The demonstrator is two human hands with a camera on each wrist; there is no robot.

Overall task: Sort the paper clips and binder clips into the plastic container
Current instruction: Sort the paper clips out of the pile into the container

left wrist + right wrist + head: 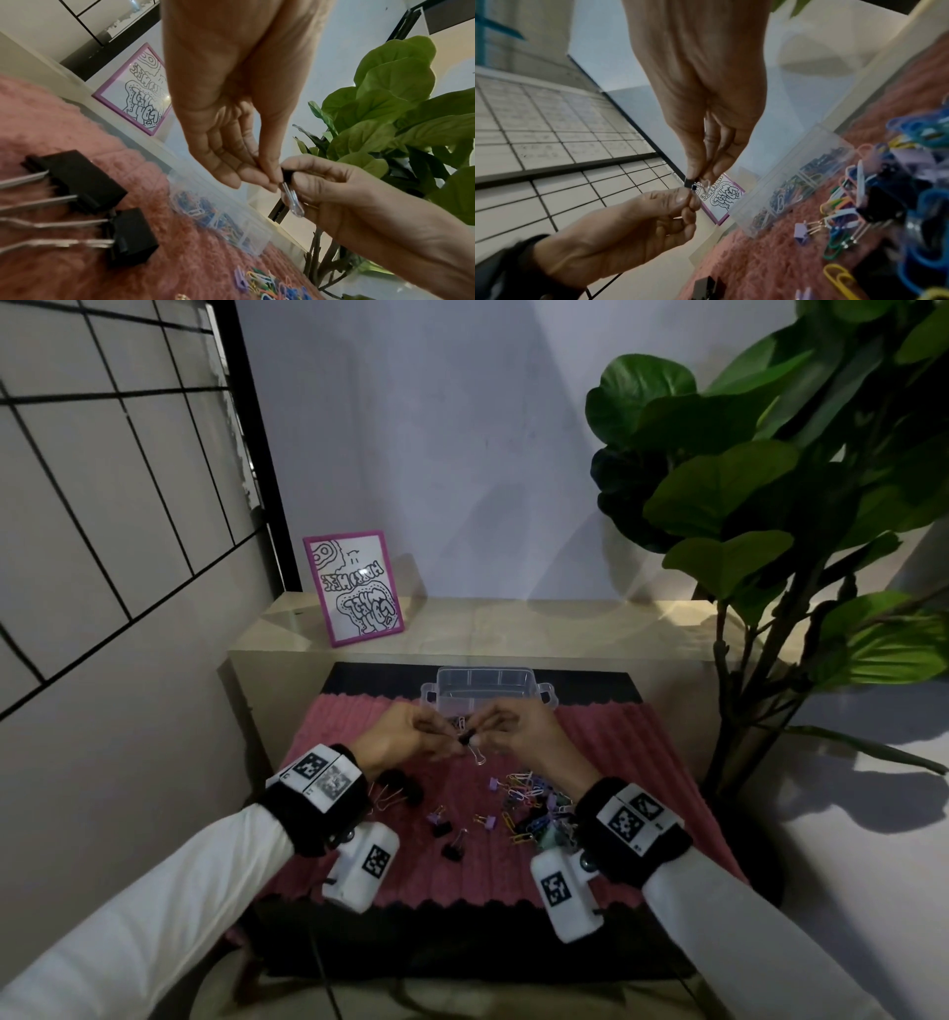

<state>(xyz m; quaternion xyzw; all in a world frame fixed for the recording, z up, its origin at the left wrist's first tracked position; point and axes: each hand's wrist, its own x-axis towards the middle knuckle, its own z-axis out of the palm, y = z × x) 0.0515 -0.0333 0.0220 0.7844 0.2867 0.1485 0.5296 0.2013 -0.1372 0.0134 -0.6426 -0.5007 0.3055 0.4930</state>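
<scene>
both hands, left hand (411,734) and right hand (518,729), pinch a small black binder clip (464,738) above the clear plastic container (534,693), partly filled; a colourful heap of clips (529,801) beside the right wrist awaits sorting.

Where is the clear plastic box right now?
In the head view the plastic box sits at the far edge of the pink mat, just beyond both hands, with the framed drawing behind it to the left.
</scene>
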